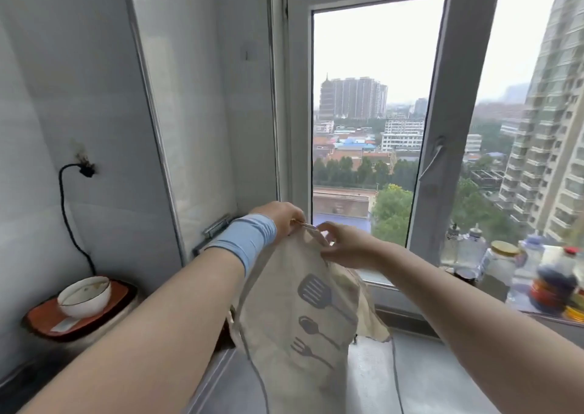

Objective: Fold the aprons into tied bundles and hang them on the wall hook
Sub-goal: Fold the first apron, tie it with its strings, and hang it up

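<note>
Apron (294,334) hanging at frame centre. Top edge pinched between curled fingers of left hand (281,216) and right hand (344,243).

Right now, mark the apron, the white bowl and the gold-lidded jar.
apron (278,334), head view, bare cloth left of the printed utensils.
white bowl (83,306), head view, its outer wall.
gold-lidded jar (505,248), head view, its lid.
</note>
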`<state>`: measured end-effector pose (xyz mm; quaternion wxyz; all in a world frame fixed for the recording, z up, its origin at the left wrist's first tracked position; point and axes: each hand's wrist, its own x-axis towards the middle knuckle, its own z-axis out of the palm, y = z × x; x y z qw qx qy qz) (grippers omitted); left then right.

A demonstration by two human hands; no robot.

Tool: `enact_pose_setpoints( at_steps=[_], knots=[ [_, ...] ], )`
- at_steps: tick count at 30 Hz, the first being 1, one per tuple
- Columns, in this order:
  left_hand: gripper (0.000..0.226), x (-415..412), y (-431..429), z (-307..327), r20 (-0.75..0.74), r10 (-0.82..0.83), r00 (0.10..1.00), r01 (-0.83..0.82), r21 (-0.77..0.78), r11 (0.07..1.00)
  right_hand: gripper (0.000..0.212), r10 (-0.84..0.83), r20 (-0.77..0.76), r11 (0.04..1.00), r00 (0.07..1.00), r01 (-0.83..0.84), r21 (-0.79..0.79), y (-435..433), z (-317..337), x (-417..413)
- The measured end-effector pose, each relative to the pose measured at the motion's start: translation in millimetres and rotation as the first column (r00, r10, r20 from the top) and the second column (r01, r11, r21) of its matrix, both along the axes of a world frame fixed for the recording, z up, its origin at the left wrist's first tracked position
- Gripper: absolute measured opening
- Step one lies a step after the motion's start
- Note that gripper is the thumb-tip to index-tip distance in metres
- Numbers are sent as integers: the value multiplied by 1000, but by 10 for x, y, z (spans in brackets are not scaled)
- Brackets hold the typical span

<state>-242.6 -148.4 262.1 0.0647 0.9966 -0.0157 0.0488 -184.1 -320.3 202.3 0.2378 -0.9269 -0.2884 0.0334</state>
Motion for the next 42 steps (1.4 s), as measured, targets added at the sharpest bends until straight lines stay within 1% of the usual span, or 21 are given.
enact_pose_setpoints(
  at_steps=[1,3,5,7,10,12,14,17,19,22,23,24,25,27,29,30,32,36,38,40,42],
  knots=[
    [26,-11,-134,17,16,-10,1000,11,-27,1000,36,26,21,989,999,-29,146,4,17,-44],
    [21,-46,-314,33,44,-10,999,14,-87,996,23,50,56,957,997,-64,282,-20,54,-82],
    [32,-105,-328,11,27,15,1000,-10,-169,986,15,33,77,967,997,-51,250,-103,72,-90],
    [46,-200,-270,-44,-77,53,996,-64,-149,987,20,18,79,968,997,-38,247,-211,78,-93],
    [23,-298,-145,-207,-198,102,975,-127,-116,985,22,-18,68,956,998,-3,292,-337,102,-146],
    [17,-356,-74,-228,-162,136,977,-165,-183,969,22,-68,109,980,992,46,193,-416,102,-152],
    [16,-380,-6,-142,-58,163,985,-173,-258,950,25,-120,138,993,983,117,26,-511,141,-148],
    [14,-384,-1,111,192,175,966,-144,-167,975,25,-114,50,988,992,118,-99,-538,262,-215],
    [12,-380,-53,284,318,100,943,-87,-55,995,27,-81,77,997,994,81,1,-423,405,-305],
    [8,-408,-96,514,443,8,897,-23,28,999,56,-1,30,914,1000,-11,407,-181,654,-442],
    [8,-435,-88,592,473,-15,881,-8,47,999,52,17,29,872,999,-29,489,-102,731,-471],
    [11,-476,-70,668,487,-33,873,11,49,999,36,13,43,854,999,-33,519,-40,807,-499],
    [15,-528,-33,735,469,-35,883,28,21,999,17,-4,70,856,998,-33,517,9,874,-521],
    [25,-655,108,799,305,-14,952,28,-41,999,21,-93,158,878,983,7,478,79,952,-536],
    [27,-738,296,750,89,31,996,-33,23,999,24,-112,163,884,980,23,468,97,953,-533],
    [22,-767,402,700,36,66,997,-68,81,994,23,-106,165,888,981,19,459,99,939,-533],
    [10,-814,580,632,83,135,987,-144,107,984,19,-106,165,897,981,23,442,98,907,-546],
    [8,-834,751,613,434,224,873,-196,-111,974,8,-200,183,899,963,106,424,108,865,-623],
    [12,-864,728,603,541,190,819,-152,-115,982,5,-262,158,881,952,170,442,112,853,-671],
    [20,-901,667,622,515,110,850,-85,-71,994,4,-340,220,857,914,205,473,79,860,-722],
    [31,-955,611,652,331,56,942,-34,-72,997,9,-347,306,880,887,195,433,11,873,-779]
  ],
)
